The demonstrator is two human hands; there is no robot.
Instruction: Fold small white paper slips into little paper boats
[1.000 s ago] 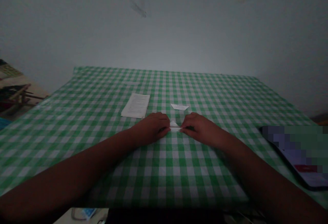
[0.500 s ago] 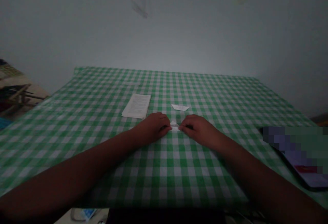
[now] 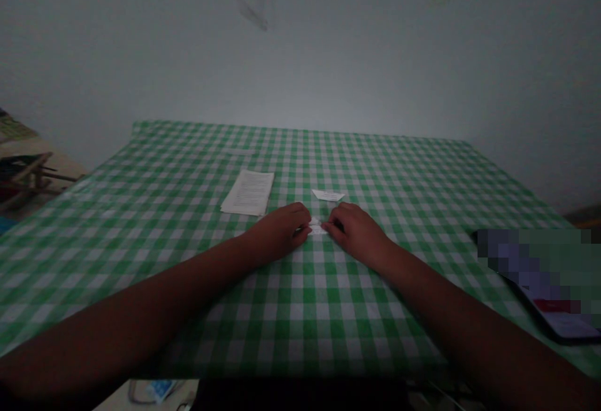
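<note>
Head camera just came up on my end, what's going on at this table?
A person is working with both bare hands on a green-and-white checked tablecloth. The left hand and right hand meet over a small folded strip of white paper. A white paper scrap lies just beyond them, a printed sheet lies further left, and a phone lies at the right.
</note>
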